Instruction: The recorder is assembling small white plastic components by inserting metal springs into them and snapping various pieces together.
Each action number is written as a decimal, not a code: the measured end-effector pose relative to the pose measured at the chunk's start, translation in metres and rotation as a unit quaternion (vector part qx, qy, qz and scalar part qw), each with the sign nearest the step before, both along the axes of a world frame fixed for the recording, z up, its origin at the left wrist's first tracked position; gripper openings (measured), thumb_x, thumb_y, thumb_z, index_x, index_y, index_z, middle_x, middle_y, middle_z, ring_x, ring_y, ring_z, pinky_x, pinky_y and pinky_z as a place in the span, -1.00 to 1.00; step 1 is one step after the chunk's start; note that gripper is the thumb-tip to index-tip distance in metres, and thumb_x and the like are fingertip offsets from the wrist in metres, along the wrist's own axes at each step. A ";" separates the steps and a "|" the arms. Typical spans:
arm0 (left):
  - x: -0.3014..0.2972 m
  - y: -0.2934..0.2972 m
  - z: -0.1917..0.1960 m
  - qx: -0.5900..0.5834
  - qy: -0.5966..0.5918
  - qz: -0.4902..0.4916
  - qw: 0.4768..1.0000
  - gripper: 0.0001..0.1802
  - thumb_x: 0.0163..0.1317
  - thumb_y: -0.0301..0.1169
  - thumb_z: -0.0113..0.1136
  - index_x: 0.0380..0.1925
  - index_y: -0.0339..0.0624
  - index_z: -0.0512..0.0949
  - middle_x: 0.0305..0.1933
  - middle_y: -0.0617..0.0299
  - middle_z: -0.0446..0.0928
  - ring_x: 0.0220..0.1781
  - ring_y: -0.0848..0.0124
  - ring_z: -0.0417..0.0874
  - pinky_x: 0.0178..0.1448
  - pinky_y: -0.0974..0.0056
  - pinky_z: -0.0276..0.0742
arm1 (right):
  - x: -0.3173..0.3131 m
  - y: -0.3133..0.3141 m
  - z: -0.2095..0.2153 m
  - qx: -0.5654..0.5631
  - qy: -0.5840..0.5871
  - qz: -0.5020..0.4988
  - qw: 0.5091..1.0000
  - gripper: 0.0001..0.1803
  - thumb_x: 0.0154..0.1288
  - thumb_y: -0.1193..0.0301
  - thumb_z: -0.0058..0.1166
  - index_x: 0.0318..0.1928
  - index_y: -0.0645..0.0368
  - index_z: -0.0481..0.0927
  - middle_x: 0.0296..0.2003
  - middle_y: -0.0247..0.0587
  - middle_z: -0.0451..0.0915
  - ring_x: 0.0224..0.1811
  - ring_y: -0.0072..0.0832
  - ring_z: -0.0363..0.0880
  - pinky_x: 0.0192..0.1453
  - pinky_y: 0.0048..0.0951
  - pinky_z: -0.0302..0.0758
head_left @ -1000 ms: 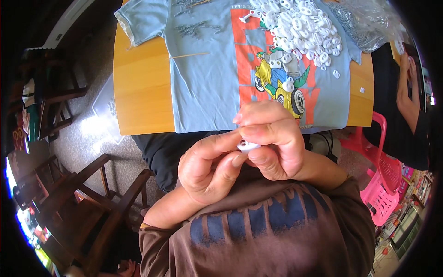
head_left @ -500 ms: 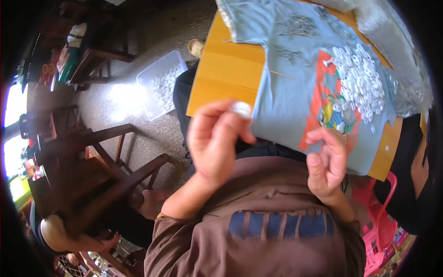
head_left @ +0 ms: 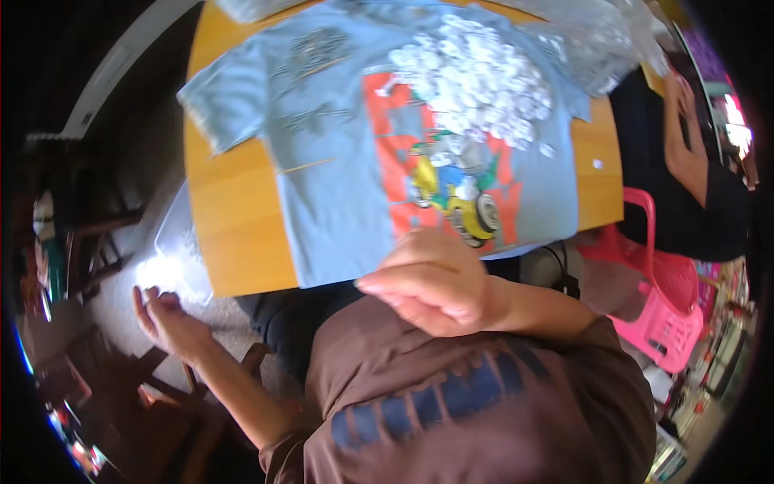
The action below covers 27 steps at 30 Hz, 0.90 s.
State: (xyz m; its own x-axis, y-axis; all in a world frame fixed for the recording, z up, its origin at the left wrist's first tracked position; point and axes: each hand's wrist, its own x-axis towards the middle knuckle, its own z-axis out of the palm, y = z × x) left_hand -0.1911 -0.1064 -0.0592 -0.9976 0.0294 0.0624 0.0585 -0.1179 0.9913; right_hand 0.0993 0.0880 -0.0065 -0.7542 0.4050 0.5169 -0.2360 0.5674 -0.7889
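My left hand reaches out to the left, past the table's edge and beside the clear plastic box. Its fingers are half bent and apart, and nothing shows in them. My right hand is closed in front of my chest, near the lower edge of a light blue T-shirt; whether it holds anything is hidden. On the shirt, spread over the table, lie a heap of small white plastic pieces, two clusters of thin metal pins and a thin wooden stick.
The wooden table shows around the shirt. Clear plastic bags lie at its far right. A pink plastic chair stands at the right, near a person in dark clothes. Dark wooden chairs stand at the lower left.
My left hand has swung left toward the plastic box, and the white piece it held no longer shows. My right hand has moved leftward and closed. The view has turned right.
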 end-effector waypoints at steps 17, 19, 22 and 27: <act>0.125 0.124 0.062 -0.059 0.145 -0.273 0.949 -0.83 0.23 -0.58 -0.06 -0.18 -0.34 0.43 -0.54 0.27 0.39 -0.53 0.61 0.30 -0.39 0.52 0.22 | 0.126 0.098 0.006 0.187 -0.218 -0.426 0.858 -0.76 0.04 0.54 0.13 -0.21 0.23 0.54 -0.31 -0.13 0.48 -0.24 -0.19 0.43 -0.17 -0.28 0.36; 0.130 0.123 0.064 -0.061 0.125 -0.278 0.951 -0.83 0.22 -0.59 -0.05 -0.19 -0.34 0.44 -0.54 0.27 0.40 -0.54 0.61 0.31 -0.39 0.52 0.23 | 0.127 0.099 0.005 0.216 -0.250 -0.412 0.849 -0.75 0.02 0.54 0.15 -0.21 0.24 0.54 -0.31 -0.16 0.46 -0.24 -0.21 0.42 -0.16 -0.28 0.35; 0.133 0.120 0.063 -0.058 0.113 -0.273 0.954 -0.83 0.21 -0.61 -0.05 -0.19 -0.34 0.44 -0.53 0.26 0.40 -0.54 0.60 0.32 -0.39 0.51 0.24 | 0.123 0.102 0.006 0.234 -0.265 -0.389 0.851 -0.80 -0.01 0.55 0.16 -0.28 0.23 0.57 -0.36 -0.18 0.46 -0.28 -0.23 0.42 -0.19 -0.30 0.35; 0.143 0.109 0.060 -0.071 0.104 -0.307 0.943 -0.81 0.17 -0.64 -0.04 -0.20 -0.36 0.44 -0.47 0.21 0.45 -0.55 0.57 0.36 -0.39 0.52 0.32 | 0.123 0.101 0.007 0.185 -0.235 -0.375 0.877 -0.89 0.04 0.61 0.14 -0.35 0.29 0.54 -0.39 -0.18 0.48 -0.33 -0.40 0.45 -0.23 -0.48 0.36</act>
State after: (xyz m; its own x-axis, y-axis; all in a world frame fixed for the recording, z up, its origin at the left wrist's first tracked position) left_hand -0.0482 0.0025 0.0012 -0.7571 0.6200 0.2060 0.2169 -0.0589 0.9744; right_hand 0.2220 0.1891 0.0010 -0.5117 0.7487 0.4214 0.6159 0.6616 -0.4277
